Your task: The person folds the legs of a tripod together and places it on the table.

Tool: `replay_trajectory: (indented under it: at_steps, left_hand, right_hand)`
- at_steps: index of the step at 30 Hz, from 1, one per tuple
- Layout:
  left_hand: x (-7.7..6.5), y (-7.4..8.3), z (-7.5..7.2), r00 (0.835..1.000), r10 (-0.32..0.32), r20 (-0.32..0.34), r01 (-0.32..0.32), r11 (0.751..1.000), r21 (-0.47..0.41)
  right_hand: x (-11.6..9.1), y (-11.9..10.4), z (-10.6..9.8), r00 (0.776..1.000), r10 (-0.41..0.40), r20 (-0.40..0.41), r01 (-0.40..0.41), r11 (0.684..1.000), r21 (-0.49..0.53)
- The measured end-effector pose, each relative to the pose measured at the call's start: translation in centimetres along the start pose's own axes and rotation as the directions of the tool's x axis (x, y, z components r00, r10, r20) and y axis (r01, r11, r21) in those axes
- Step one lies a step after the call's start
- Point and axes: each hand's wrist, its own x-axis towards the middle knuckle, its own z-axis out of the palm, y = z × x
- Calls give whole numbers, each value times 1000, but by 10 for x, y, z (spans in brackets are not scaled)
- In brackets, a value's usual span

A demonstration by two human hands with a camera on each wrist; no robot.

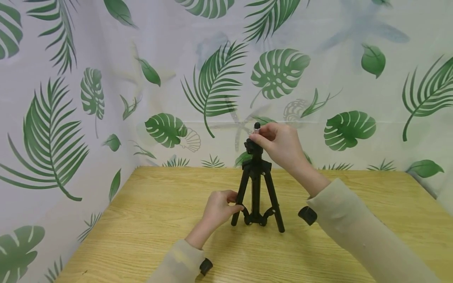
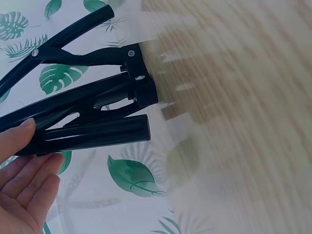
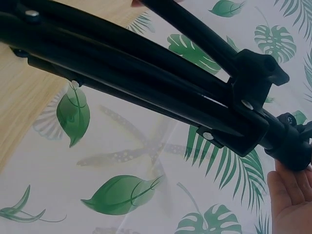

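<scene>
A black tripod [image 1: 255,192], its legs partly spread, is upright over the wooden table in the head view. My left hand [image 1: 217,208] pinches the left leg low down, thumb on one side and fingers on the other. In the left wrist view that leg [image 2: 112,134] lies between the thumb and fingers of the left hand [image 2: 29,190]. At the top, my right hand [image 1: 283,143] holds the tripod head [image 1: 253,147], where a small silver piece with a black tip sticks up. The right wrist view shows the right hand [image 3: 290,195] at the head, mostly cut off. Whether all feet touch the table is unclear.
The wooden table [image 1: 141,236] stretches around the tripod. Behind it and on the left hangs a white curtain [image 1: 170,90] printed with green leaves. Black wrist devices [image 1: 308,215] sit by both light sleeves.
</scene>
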Motion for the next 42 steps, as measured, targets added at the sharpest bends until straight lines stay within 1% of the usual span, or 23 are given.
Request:
replay_trajectory:
  at_steps: [9, 21, 25, 35, 42]
  left_hand:
    - [2, 1, 3, 1000, -2, -10, 2, 1000, -7]
    - [6, 4, 5, 1000, -6, 3, 6, 1000, 0]
    - [6, 6, 6, 1000, -18, 8, 18, 1000, -17]
    - [11, 8, 12, 1000, -23, 0, 23, 999, -24]
    - [13, 9, 15, 1000, 0, 10, 0, 1000, -22]
  right_hand:
    - [0, -1, -1, 1000, -2, 1, 2, 1000, 0]
    - [0, -1, 0, 1000, -2, -9, 2, 1000, -5]
    - [0, -1, 0, 1000, -6, -10, 6, 1000, -3]
    - [-1, -1, -1, 1000, 3, -4, -3, 1000, 0]
    - [-2, -3, -2, 1000, 5, 6, -6, 1000, 7]
